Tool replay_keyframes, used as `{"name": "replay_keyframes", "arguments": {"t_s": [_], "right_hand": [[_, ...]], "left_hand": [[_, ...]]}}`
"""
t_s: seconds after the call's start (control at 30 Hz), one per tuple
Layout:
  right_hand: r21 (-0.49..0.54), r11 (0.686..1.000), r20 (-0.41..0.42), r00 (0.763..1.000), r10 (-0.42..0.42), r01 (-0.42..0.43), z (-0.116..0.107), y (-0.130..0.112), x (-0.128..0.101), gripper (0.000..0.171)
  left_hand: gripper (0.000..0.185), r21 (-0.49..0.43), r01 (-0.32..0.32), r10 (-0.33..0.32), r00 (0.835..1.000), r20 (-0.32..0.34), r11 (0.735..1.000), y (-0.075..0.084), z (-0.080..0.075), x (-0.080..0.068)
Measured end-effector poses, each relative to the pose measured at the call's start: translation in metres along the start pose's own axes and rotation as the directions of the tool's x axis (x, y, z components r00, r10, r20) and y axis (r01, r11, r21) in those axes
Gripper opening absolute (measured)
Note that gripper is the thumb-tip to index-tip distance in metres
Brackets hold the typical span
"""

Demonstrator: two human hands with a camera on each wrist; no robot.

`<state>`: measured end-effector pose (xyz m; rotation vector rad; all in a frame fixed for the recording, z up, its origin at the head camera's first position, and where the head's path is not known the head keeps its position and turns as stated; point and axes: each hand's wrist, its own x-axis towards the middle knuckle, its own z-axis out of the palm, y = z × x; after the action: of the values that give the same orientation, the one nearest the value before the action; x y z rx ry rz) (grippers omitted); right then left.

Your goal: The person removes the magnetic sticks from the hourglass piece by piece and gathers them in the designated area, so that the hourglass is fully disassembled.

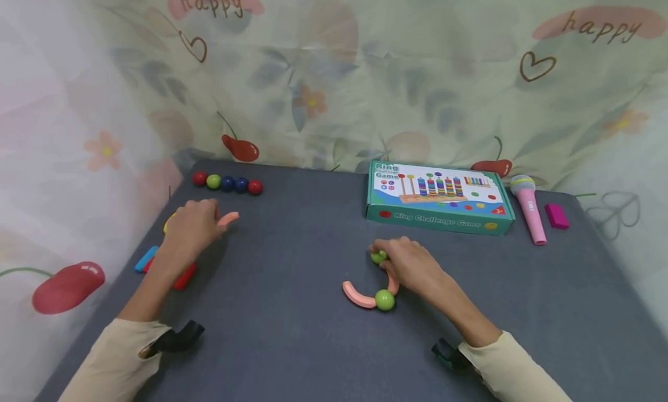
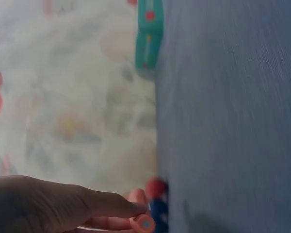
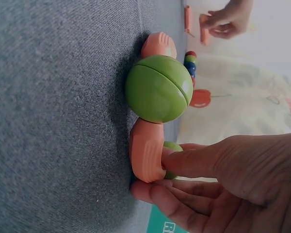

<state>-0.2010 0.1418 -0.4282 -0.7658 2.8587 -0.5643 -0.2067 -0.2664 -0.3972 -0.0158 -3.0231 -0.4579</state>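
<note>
My left hand [image 1: 190,231] is raised at the left side of the table, pinching a pink curved rod [image 1: 228,218] between thumb and fingers. In the left wrist view the rod's round end [image 2: 145,223] points toward the camera. Right of centre, my right hand [image 1: 417,265] grips a green ball [image 1: 379,257] at the end of a curved chain. That chain continues through a pink curved piece [image 3: 148,150] to a second green ball [image 3: 157,90], then another pink curved piece [image 1: 359,296]. The fingers partly hide the gripped ball.
Red, green and blue balls [image 1: 227,184] stand in a row at the back left. Red sticks [image 1: 184,276] and a blue stick [image 1: 146,259] lie under the left forearm. A game box [image 1: 438,202], a pink microphone [image 1: 531,210] and a magenta block [image 1: 556,216] are at the back right.
</note>
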Motion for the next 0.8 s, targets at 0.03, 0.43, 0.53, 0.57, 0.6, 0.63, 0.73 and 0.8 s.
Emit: {"name": "replay_keyframes", "arguments": {"t_s": [0.03,0.43,0.53,0.57,0.6,0.63,0.73,0.8], "right_hand": [[-0.003,1.000,-0.001,1.000,0.001,-0.001,0.000,0.000,0.000,0.031],[-0.021,1.000,0.002,1.000,0.020,-0.020,-0.001,-0.001,-0.001,0.030],[-0.024,0.999,0.003,1.000,0.022,-0.022,-0.001,0.000,-0.002,0.030],[-0.024,0.999,0.006,1.000,0.023,-0.023,-0.001,-0.001,-0.002,0.030],[-0.024,0.999,0.009,1.000,0.024,-0.023,-0.001,-0.001,-0.001,0.030],[-0.023,0.999,0.012,1.000,0.025,-0.024,-0.001,-0.001,-0.001,0.031],[-0.018,1.000,0.021,1.000,0.020,-0.019,-0.001,-0.002,0.001,0.031],[-0.018,1.000,0.024,1.000,0.014,-0.014,-0.001,-0.002,0.002,0.031]], "left_hand": [[0.051,0.016,0.021,-0.021,1.000,0.005,1.000,-0.007,-0.002,0.000],[0.025,0.116,0.110,-0.113,0.993,0.023,0.987,-0.047,0.004,0.004],[0.026,0.128,0.113,-0.117,0.993,0.021,0.985,-0.050,0.005,0.005],[0.026,0.131,0.116,-0.120,0.993,0.022,0.985,-0.051,0.006,0.005],[0.026,0.136,0.117,-0.121,0.992,0.021,0.984,-0.051,0.006,0.005],[0.026,0.139,0.119,-0.124,0.992,0.021,0.983,-0.052,0.007,0.005],[0.032,0.153,0.120,-0.123,0.992,0.013,0.981,-0.054,0.010,0.005],[0.036,0.160,0.124,-0.126,0.992,0.002,0.979,-0.055,0.011,0.004]]}}
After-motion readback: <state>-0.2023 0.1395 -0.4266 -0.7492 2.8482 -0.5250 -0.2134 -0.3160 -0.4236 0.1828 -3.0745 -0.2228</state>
